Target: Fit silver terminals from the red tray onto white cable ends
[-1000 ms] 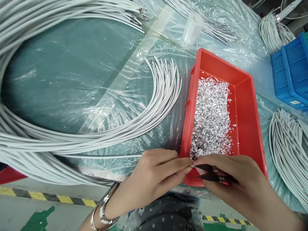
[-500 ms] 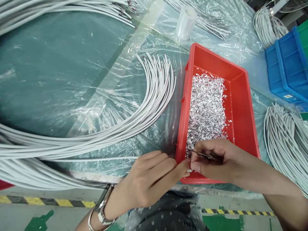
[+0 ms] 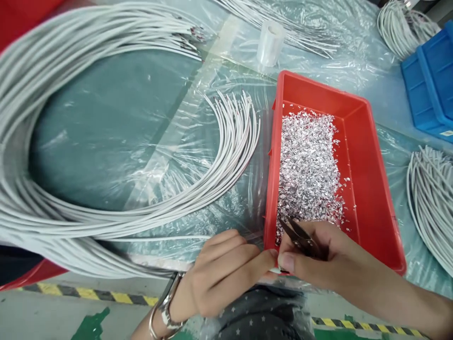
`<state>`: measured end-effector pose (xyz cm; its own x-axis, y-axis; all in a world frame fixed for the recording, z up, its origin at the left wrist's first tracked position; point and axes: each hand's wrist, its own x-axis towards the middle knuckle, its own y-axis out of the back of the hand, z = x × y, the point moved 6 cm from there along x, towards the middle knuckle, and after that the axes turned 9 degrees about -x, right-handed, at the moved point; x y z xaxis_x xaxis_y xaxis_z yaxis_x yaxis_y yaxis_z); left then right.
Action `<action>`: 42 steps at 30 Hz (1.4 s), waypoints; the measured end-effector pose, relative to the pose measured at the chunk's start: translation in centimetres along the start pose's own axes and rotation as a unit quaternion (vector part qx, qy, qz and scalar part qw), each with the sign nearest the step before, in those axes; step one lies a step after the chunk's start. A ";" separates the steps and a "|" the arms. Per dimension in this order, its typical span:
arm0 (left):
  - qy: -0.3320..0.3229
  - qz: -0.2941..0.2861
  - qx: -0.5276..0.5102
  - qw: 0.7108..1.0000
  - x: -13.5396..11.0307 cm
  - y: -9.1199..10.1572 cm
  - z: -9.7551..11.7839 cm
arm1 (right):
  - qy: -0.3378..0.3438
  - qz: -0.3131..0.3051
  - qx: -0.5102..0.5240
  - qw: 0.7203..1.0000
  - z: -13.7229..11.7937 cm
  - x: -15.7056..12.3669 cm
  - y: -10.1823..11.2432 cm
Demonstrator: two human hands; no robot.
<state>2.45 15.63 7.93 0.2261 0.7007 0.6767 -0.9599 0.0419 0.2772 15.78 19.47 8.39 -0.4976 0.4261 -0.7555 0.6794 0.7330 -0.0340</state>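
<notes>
My left hand (image 3: 226, 269) is closed in a pinch on the end of a thin white cable (image 3: 159, 238) that runs in from the left. My right hand (image 3: 318, 257) is closed round small dark snips (image 3: 299, 236), whose blades stand apart, and its thumb presses on the cable tip against my left fingers. Both hands meet at the near left corner of a red bin (image 3: 371, 189) holding a heap of silver foil scraps (image 3: 307, 165).
A large coil of white cables (image 3: 71, 208) lies on plastic sheeting (image 3: 106, 118) to the left, its cut ends (image 3: 233, 101) beside the bin. A clear tape roll (image 3: 269, 42) stands behind. A blue bin (image 3: 430, 89) and another cable bundle (image 3: 430, 198) are right.
My hands stay pinched together at the bin's near corner. The snips' blades, nearly closed half a second ago, now stand apart. The view has shifted, showing more of the coil at left.
</notes>
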 end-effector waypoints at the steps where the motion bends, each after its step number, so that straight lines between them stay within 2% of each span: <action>1: 0.005 0.003 -0.007 1.000 0.0 0.1 -0.1 | 0.001 0.001 0.002 1.000 0.0 0.0 -0.2; 4: 0.020 0.020 -0.027 0.999 0.4 0.2 -0.1 | 0.022 0.017 0.000 1.000 0.0 0.2 -0.5; 7: 0.070 0.063 -0.042 0.995 0.8 0.4 -0.4 | 0.104 0.106 -0.045 0.988 -0.4 0.3 0.0; 10: 0.132 0.087 -0.043 0.986 0.8 0.5 -0.9 | 0.218 0.217 -0.123 0.944 -1.0 -0.2 0.4; 12: 0.152 0.086 -0.041 0.984 0.7 0.4 -1.2 | 0.272 0.266 -0.175 0.908 -1.4 -0.6 0.2; 15: 0.158 0.084 -0.036 0.983 0.5 0.4 -1.3 | 0.313 0.312 -0.222 0.869 -1.9 -1.1 -0.1; 17: 0.157 0.083 -0.032 0.984 0.5 0.4 -1.3 | 0.313 0.333 -0.238 0.857 -2.3 -1.2 -0.2; 24: 0.142 0.067 -0.029 0.987 0.4 0.1 -1.1 | 0.325 0.339 -0.245 0.848 -2.3 -1.4 -0.3; 31: 0.092 0.069 0.043 0.992 0.1 -0.2 -0.5 | 0.328 0.355 -0.251 0.839 -2.1 -1.5 -0.4; 42: 0.051 0.051 0.073 0.995 0.0 -0.4 0.0 | 0.348 0.363 -0.258 0.825 -2.2 -1.5 -0.5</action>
<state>2.84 15.58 7.79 0.1030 0.7653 0.6353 -0.9407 -0.1325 0.3122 15.01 19.66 10.95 -0.3716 0.9218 0.1102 0.7043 0.2026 0.6804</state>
